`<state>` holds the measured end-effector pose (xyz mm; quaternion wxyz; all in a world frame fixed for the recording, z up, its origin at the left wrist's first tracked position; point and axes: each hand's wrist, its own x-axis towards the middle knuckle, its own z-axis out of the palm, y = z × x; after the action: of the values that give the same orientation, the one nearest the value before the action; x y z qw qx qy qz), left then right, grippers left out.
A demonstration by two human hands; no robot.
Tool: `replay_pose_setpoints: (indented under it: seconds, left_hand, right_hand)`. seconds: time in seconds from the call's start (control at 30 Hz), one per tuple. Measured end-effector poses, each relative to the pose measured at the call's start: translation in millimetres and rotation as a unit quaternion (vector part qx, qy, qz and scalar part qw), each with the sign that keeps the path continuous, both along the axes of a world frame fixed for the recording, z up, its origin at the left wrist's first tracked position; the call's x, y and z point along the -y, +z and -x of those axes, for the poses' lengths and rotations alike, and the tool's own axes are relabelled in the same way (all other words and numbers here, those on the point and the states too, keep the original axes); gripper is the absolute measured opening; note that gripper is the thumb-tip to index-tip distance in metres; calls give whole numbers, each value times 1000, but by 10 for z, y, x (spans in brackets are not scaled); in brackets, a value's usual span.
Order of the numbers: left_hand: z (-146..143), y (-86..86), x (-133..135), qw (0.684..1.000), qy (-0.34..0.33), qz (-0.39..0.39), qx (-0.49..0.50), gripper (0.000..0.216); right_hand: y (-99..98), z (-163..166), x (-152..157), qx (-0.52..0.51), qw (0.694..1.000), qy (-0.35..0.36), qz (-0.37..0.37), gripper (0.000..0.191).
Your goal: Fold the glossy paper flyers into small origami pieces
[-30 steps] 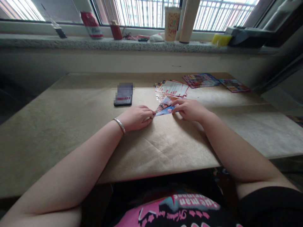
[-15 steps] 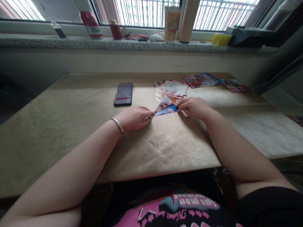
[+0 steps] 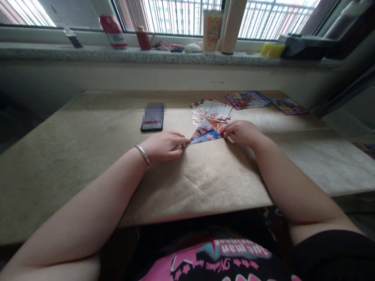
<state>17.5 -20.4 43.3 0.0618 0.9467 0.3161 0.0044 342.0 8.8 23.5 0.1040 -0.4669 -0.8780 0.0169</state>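
Observation:
A colourful printed leaflet [image 3: 205,134], folded into a triangle, lies flat on the brown paper-covered table [image 3: 88,148]. My left hand [image 3: 162,146], with a silver bangle on the wrist, has its fingers curled and pinches the leaflet's left tip. My right hand [image 3: 241,132] is closed too, pressing its fingertips on the leaflet's right corner. Just behind the folded leaflet lies a loose stack of more leaflets [image 3: 212,111].
A dark phone [image 3: 152,119] lies left of the stack. Two more piles of flyers [image 3: 249,99] sit at the back right. The windowsill [image 3: 117,54] holds a red can, a paper cup [image 3: 212,25], a tall tube and yellow items.
My right hand has slid rightwards off the leaflet's middle to its right corner, uncovering more of the folded triangle. My left hand stays at the left tip.

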Motion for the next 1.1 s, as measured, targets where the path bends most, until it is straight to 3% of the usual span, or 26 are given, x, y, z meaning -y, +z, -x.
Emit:
replay_pose_setpoints:
  seconds: [0.17, 0.33, 0.5, 0.6, 0.77, 0.93, 1.1]
  left_hand:
    - [-4, -42, -8, 1000, 3, -4, 16, 45]
    - [11, -119, -42, 997, -13, -33, 67, 36]
    - [-49, -204, -46, 990, -11, -48, 131, 26]
    - [-98, -273, -50, 989, 9, -24, 145, 30]
    - [-103, -366, -96, 992, 62, -43, 105, 59]
    - [-83, -386, -119, 998, 60, -18, 23, 54]
    - [-108, -381, -120, 997, 56, -36, 41, 49]
  right_hand:
    - [-53, -2, -13, -12, 1000, -23, 4, 31]
    - [-81, 137, 62, -23, 993, -116, -32, 27]
    - [-88, 349, 160, -53, 998, -27, -22, 39]
    - [-112, 421, 167, -51, 998, 22, -24, 46]
    - [-142, 440, 148, -64, 997, 29, -19, 47]
    - [-187, 455, 125, -113, 993, 37, -11, 47]
    - [-236, 463, 117, -265, 962, 30, 57, 49]
